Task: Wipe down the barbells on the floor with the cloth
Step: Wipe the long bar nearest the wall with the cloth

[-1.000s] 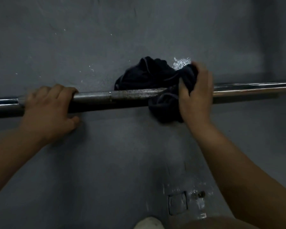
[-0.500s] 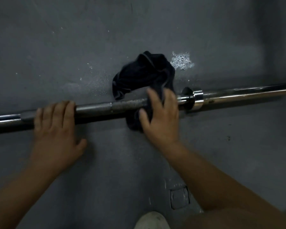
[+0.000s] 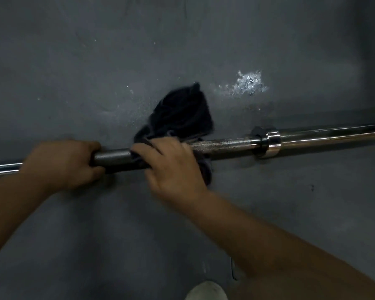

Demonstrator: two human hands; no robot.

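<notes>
Cloth (image 3: 182, 113) under right hand (image 3: 173, 167) on barbell (image 3: 225, 146)

— How is the barbell (image 3: 225, 146) lying?
— It's stretching across the grey floor (image 3: 139, 234) in front of me, tilting up slightly to the right, its knurled middle looking speckled and its shiny collar (image 3: 273, 144) sitting right of centre.
— And the cloth (image 3: 182, 113)?
— Dark and crumpled, it's draping over the bar, bunching under my right hand (image 3: 173, 167).

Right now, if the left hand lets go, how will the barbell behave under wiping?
Probably rolls: the barbell is a round shaft on flat floor, gripped by the left hand. Likely stiff and heavy: long straight steel. Its polished sleeve looks slippery, the knurled middle grippier.
</notes>
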